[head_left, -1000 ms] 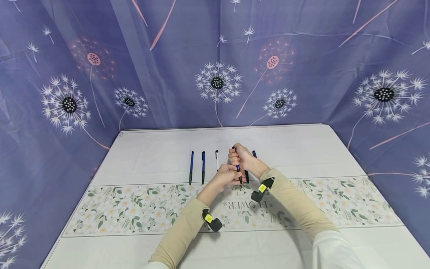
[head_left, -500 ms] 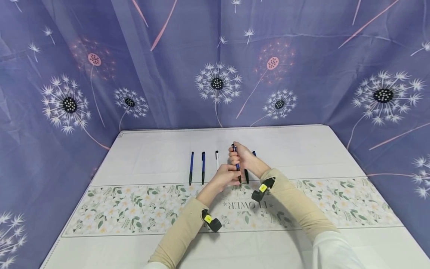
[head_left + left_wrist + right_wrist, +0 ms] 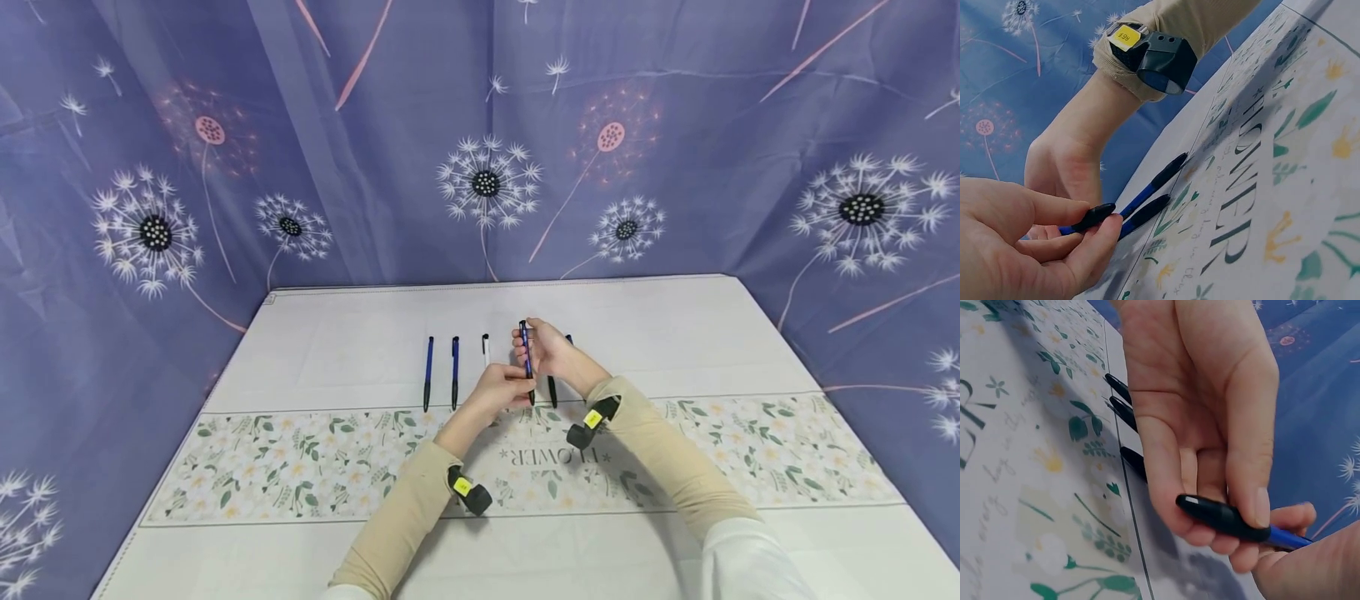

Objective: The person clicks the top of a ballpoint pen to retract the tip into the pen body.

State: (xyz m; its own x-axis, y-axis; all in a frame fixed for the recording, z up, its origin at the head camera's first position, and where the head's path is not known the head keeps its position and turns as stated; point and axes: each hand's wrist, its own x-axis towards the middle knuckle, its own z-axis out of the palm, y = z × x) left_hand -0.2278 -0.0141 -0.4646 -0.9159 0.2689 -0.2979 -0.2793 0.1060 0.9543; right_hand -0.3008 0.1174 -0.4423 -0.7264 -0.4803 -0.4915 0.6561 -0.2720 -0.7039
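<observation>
My left hand (image 3: 504, 390) pinches the black grip of a blue pen (image 3: 527, 354) between thumb and fingers, near its tip. The right hand (image 3: 553, 348) stands at the pen's upper part, its fingers loosened behind the blue barrel and its thumb off the black button end. In the left wrist view, the pen's black tip (image 3: 1099, 215) pokes out between the left thumb and fingertips. From the right wrist, the left thumb presses the black grip (image 3: 1222, 515), while the right hand (image 3: 1316, 569) shows only partly at the lower right.
Left of the hands lie two blue pens (image 3: 427, 375) and a white pen (image 3: 486, 350), roughly parallel. Another blue pen (image 3: 552, 390) lies partly hidden beside the right hand. A floral band (image 3: 300, 467) crosses the white tablecloth (image 3: 337, 317); dandelion-print curtains (image 3: 390, 208) enclose the table.
The right hand has loosened from a closed grip round the pen, its fingers and thumb now spread from the barrel. The left hand keeps pinching the pen's lower end, slightly raised.
</observation>
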